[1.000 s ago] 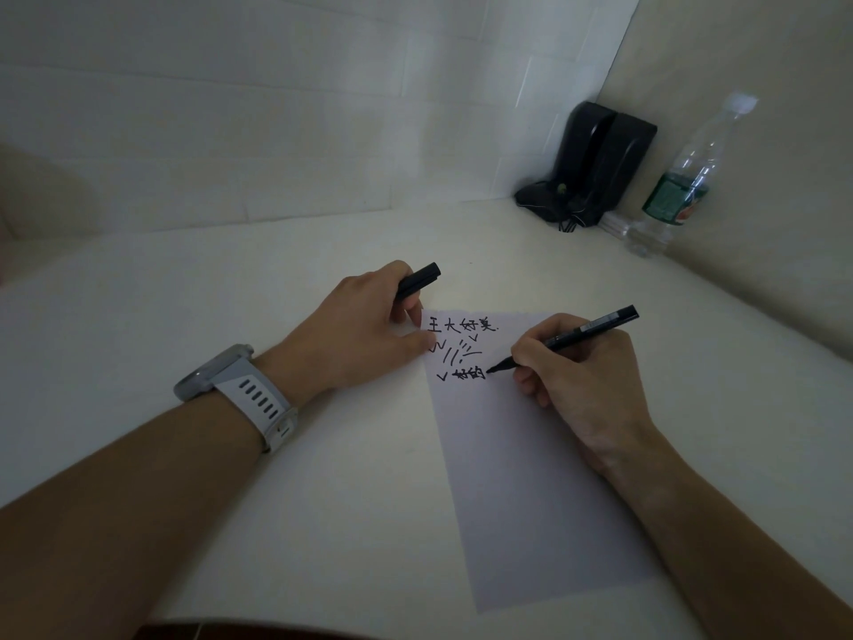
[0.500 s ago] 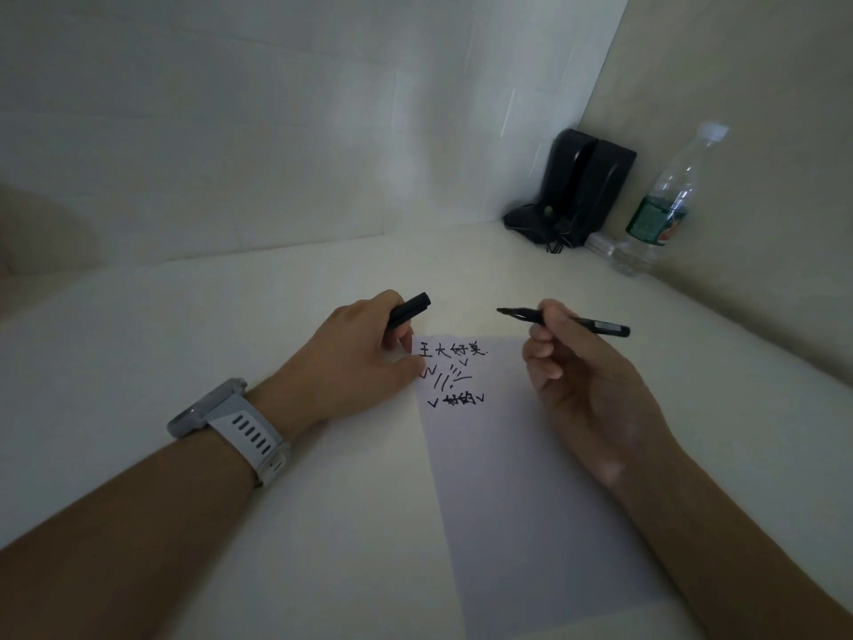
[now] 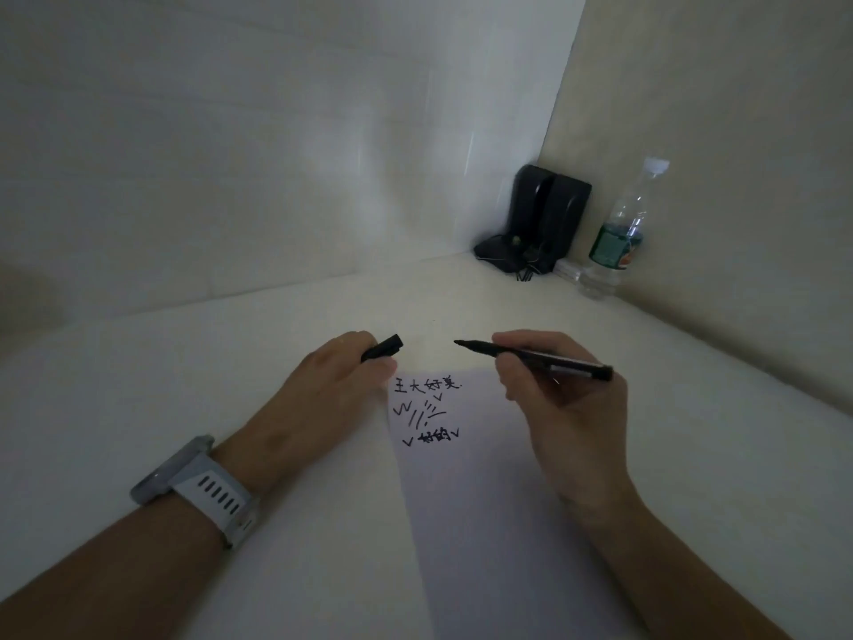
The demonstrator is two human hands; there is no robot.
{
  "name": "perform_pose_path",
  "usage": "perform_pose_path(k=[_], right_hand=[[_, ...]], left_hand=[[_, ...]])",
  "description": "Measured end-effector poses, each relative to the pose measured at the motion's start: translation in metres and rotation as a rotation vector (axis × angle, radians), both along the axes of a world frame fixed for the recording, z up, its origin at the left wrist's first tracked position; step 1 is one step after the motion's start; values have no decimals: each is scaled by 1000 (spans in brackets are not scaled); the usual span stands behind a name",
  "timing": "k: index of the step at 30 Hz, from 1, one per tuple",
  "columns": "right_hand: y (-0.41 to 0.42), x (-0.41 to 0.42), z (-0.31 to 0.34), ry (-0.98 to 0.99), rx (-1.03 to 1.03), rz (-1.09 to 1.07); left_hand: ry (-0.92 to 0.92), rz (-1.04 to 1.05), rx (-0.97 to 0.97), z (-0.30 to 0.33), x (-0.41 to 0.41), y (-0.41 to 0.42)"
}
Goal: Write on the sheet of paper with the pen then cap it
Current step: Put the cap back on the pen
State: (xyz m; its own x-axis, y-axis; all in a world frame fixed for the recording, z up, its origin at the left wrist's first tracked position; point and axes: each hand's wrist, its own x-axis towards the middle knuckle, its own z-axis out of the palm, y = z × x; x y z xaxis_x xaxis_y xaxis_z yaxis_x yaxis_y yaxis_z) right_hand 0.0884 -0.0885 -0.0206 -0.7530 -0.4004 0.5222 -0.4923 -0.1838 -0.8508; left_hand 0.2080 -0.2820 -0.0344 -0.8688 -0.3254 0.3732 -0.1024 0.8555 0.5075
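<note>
A white sheet of paper (image 3: 484, 515) lies on the table, with black handwriting and check marks near its top edge. My right hand (image 3: 565, 408) holds the uncapped black pen (image 3: 531, 355) level above the paper's top, tip pointing left. My left hand (image 3: 323, 399) rests at the paper's top left corner and grips the black pen cap (image 3: 383, 348), whose open end points right toward the tip. A small gap separates tip and cap. A grey watch (image 3: 194, 482) is on my left wrist.
Two black speakers (image 3: 542, 214) with cables stand in the back right corner. A clear water bottle (image 3: 618, 237) with a green label stands beside them against the right wall. White walls close the table at the back and right.
My right hand lifted the pen off the paper and turned it level, tip toward the cap. Over the last half second, the tip has come a little closer to the cap.
</note>
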Motion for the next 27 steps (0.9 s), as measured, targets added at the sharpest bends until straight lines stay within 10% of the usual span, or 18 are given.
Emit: perform_pose_path(k=[7, 27], right_hand=[[-4, 1, 5, -598, -172, 345], [-6, 3, -4, -351, -72, 355]], left_hand=[[144, -145, -114, 15, 6, 15], [181, -218, -152, 15, 5, 20]])
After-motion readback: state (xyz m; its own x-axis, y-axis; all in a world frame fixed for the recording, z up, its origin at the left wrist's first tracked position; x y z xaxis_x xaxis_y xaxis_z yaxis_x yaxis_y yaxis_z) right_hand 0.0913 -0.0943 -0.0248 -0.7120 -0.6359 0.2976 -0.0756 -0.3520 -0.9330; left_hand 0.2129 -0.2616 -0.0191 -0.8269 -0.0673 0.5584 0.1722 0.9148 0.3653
